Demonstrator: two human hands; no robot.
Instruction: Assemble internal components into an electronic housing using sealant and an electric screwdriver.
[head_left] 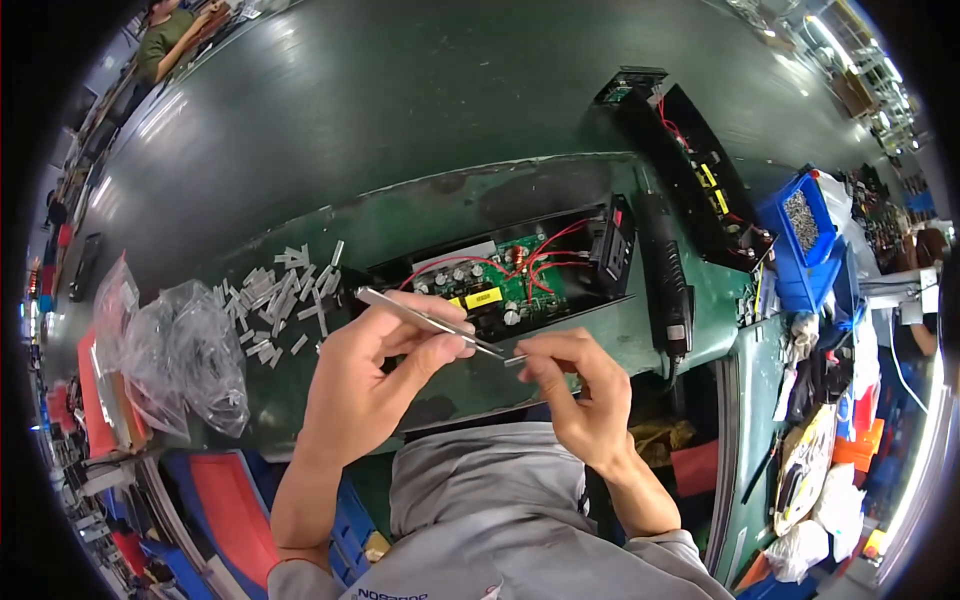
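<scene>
Between the thumb and fingers of my left hand (355, 385) is a pair of metal tweezers (415, 315), its tips angled down to the right. My right hand (585, 395) pinches a small silvery piece (514, 361) close to those tips; whether the two touch I cannot tell. Just beyond both hands lies an open black housing (585, 312) with a green circuit board (545, 270), red wires and a yellow-wrapped part (482, 298). Left of it, several small grey metal strips (275, 300) are scattered on the green bench mat (450, 385).
A black electric screwdriver (668, 270) lies right of the housing. Past it sits a second open black housing (690, 185) with wiring. Blue bins (805, 265), one filled with small metal parts, stand at the right. Clear plastic bags (190, 350) lie left. Another person (165, 45) is far left.
</scene>
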